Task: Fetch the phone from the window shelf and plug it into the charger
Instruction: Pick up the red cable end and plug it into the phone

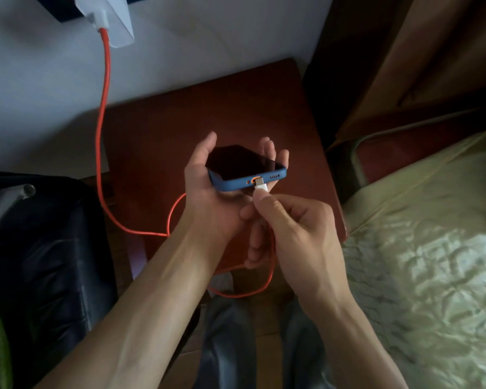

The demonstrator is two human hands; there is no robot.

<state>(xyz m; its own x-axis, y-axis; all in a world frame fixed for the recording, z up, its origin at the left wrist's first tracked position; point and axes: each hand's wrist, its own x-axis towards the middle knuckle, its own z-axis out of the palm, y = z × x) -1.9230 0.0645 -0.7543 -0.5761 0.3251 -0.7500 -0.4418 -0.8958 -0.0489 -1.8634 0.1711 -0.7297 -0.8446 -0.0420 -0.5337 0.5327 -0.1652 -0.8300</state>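
Bare forearms reach forward over grey-trousered legs (230, 341). Right hand (295, 234) pinches the white plug (261, 187) of the orange charging cable (105, 108) between thumb and forefinger, its tip at the port of the dark-screened phone in a blue case (244, 171). Left hand (211, 192) cradles that phone, fingers curled round its edges, above the reddish-brown wooden table (180, 127). White wall charger (107, 21) hangs upper left; a quilted pale bed (432, 248) lies right.
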